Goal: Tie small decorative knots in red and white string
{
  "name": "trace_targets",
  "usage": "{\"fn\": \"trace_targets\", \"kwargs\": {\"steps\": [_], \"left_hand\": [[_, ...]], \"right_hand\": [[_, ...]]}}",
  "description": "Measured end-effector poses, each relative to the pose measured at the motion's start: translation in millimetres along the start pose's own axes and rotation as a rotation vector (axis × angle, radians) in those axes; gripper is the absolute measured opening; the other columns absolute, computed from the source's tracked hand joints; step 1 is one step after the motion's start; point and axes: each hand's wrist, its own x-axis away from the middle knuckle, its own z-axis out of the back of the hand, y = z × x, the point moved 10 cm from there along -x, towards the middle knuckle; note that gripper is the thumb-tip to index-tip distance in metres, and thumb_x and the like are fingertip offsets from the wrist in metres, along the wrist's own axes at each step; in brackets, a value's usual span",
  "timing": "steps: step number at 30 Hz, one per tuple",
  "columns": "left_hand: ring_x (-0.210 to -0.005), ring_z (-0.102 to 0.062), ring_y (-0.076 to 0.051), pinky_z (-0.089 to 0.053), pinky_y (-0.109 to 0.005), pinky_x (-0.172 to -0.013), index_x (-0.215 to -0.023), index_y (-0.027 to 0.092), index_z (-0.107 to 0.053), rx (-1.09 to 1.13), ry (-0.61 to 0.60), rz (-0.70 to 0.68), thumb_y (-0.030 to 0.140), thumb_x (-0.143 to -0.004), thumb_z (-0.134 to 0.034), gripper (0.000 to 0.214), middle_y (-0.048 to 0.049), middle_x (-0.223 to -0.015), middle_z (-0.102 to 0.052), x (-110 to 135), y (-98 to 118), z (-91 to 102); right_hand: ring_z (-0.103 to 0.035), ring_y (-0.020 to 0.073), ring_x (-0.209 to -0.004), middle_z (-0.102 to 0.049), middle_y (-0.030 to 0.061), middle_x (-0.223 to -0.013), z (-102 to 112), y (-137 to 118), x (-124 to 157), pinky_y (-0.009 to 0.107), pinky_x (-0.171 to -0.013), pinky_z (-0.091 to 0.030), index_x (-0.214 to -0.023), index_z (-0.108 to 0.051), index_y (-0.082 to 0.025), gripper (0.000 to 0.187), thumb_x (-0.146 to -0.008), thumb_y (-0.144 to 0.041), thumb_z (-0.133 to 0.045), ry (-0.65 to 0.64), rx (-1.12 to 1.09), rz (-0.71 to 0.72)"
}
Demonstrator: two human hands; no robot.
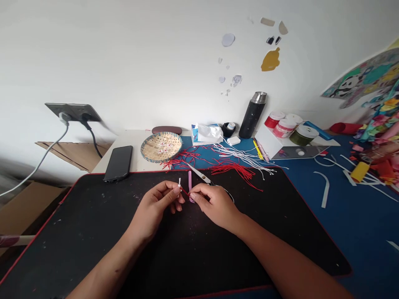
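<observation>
Between thumb and fingers my left hand pinches a short white cord whose end sticks up. A red cord runs from there to my right hand, which pinches its other part. Both hands are close together above the black mat. Just behind them lies a purple strip-like tool, its lower end partly hidden by my right hand. Scissors lie with blades pointing up and left, their handles mostly behind my right hand.
Red cords and white cords are spread at the black mat's back edge. A woven basket, phone, tissue pack, black flask and lidded jars stand behind. Paper scraps lie right.
</observation>
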Motion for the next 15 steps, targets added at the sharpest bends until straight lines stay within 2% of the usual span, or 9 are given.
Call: {"fn": "trace_targets", "kwargs": {"steps": [3,7,12,15], "left_hand": [[-0.060,-0.061,-0.015,-0.043,-0.026,-0.056,-0.087,0.018,-0.068,0.029,0.012,-0.014,0.044,-0.086,-0.078,0.028,-0.0025,-0.074,-0.072,0,3,3.0],[-0.059,-0.061,-0.015,-0.042,-0.026,-0.056,-0.087,0.017,-0.068,0.025,0.010,-0.030,0.047,-0.085,-0.078,0.031,-0.0029,-0.073,-0.072,-1,3,2.0],[-0.057,-0.059,-0.014,-0.041,-0.025,-0.054,-0.085,0.017,-0.067,0.067,0.019,-0.034,0.050,-0.084,-0.078,0.035,-0.0028,-0.072,-0.071,-1,4,2.7],[-0.057,-0.059,-0.014,-0.042,-0.025,-0.055,-0.084,0.017,-0.067,0.074,0.020,-0.031,0.050,-0.085,-0.078,0.035,-0.0028,-0.072,-0.071,-1,5,3.8]], "right_hand": [[-0.065,0.0139,-0.068,-0.075,-0.0007,-0.081,0,3,-4,0.024,-0.066,-0.044,-0.102,-0.075,-0.022,0.019,-0.102,-0.026,-0.057,0.019,0.037,-0.026],[-0.069,0.0158,-0.078,-0.077,0.0013,-0.091,-6,-8,-5,0.025,-0.072,-0.045,-0.105,-0.074,-0.023,0.017,-0.102,-0.021,-0.057,-0.012,0.198,0.032],[-0.070,0.0199,-0.082,-0.075,0.0069,-0.095,-22,-25,-10,0.027,-0.067,-0.043,-0.100,-0.072,-0.018,0.018,-0.100,-0.014,-0.054,-0.248,0.634,0.138],[-0.070,0.0206,-0.084,-0.073,0.0072,-0.096,-25,-28,-18,0.027,-0.066,-0.043,-0.100,-0.072,-0.019,0.021,-0.097,-0.009,-0.053,-0.360,0.783,0.144]]}}
